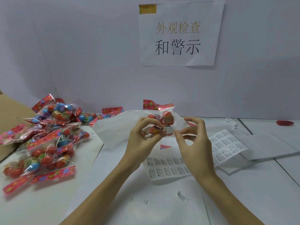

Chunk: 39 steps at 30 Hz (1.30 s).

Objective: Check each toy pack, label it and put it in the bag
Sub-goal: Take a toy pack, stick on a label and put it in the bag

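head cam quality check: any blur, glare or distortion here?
Head view: wide-angle bend shows in the table seams and the tilted wall sign; the pile of toy packs at the left edge is smeared; glare spots on the cellophane of the held toy pack; lighting flat, shadows faint.

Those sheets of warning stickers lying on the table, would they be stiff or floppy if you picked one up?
Probably floppy: the sticker sheet already bends and lifts at one edge where it lies on the table. Likely very light too, since it looks like thin paper. The stickers may peel off easily; one already sits on the toy pack.
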Each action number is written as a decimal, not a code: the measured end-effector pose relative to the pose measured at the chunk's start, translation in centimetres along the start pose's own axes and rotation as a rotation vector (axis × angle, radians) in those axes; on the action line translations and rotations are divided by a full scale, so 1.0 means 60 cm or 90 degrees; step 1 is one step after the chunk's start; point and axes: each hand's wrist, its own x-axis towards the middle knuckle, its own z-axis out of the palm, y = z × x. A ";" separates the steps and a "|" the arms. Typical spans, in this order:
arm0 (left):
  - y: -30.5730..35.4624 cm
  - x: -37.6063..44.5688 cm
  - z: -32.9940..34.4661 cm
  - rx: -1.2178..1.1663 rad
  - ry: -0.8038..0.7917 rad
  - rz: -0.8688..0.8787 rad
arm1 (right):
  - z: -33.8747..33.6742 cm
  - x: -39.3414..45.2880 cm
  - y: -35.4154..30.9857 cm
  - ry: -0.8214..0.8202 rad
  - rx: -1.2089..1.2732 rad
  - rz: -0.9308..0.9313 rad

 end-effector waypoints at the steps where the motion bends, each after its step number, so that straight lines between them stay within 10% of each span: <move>1: -0.001 0.000 -0.001 -0.007 0.001 -0.008 | -0.003 0.002 0.001 0.012 -0.023 0.017; 8: 0.003 -0.005 -0.002 -0.056 -0.085 0.002 | -0.010 0.008 -0.006 -0.210 0.073 0.106; 18: 0.008 -0.002 -0.007 -0.101 -0.096 -0.006 | -0.014 0.016 -0.004 -0.252 0.173 0.105; 29: 0.010 0.022 -0.034 -0.402 0.142 -0.181 | -0.030 0.020 -0.006 -0.262 0.165 0.148; 36: -0.002 0.019 -0.029 0.071 0.151 0.044 | -0.007 0.009 0.006 -0.059 0.176 0.047; 39: 0.004 0.009 -0.016 0.016 0.013 -0.034 | -0.004 0.003 0.010 -0.084 0.046 -0.084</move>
